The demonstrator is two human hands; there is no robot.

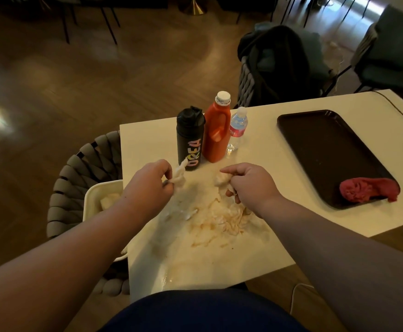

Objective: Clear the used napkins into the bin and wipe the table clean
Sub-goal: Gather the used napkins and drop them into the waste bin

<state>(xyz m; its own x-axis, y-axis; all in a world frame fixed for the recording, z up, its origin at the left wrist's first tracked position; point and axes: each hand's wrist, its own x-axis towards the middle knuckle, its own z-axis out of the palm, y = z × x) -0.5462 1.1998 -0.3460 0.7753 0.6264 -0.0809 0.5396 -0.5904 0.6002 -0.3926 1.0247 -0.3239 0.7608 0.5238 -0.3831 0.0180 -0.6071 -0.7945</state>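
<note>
The fingers [167,173] of the left hand [151,182] are curled tight and pinch a twisted white napkin [179,176], which sticks out past the fingertips toward the bottles. The right hand [252,185] is curled as well, and its fingers [234,174] grip a crumpled wad [221,179] tinged pale brown. Whether its lower fingers touch the paper beneath them cannot be told.

Nearer the person, below and between the two wrists, a soggy pile [229,218] of napkins lies flattened on the white table [255,250] in a smeared brown spill [204,238]. A smaller white scrap [180,214] lies just left of the pile, under the left hand.

The bin [104,184], a white tub, sits off the table's left edge on a woven chair [76,178], beside the left forearm, with white paper inside it.

Just beyond the hands three bottles stand close together: a black flask [189,140], a red jug [217,130] and a clear water bottle [237,128]. Well to the right lies a dark tray [327,152] with a red cloth [368,189] bunched at its near end. Past the table, a dark jacket [279,61] is draped over a chair.
</note>
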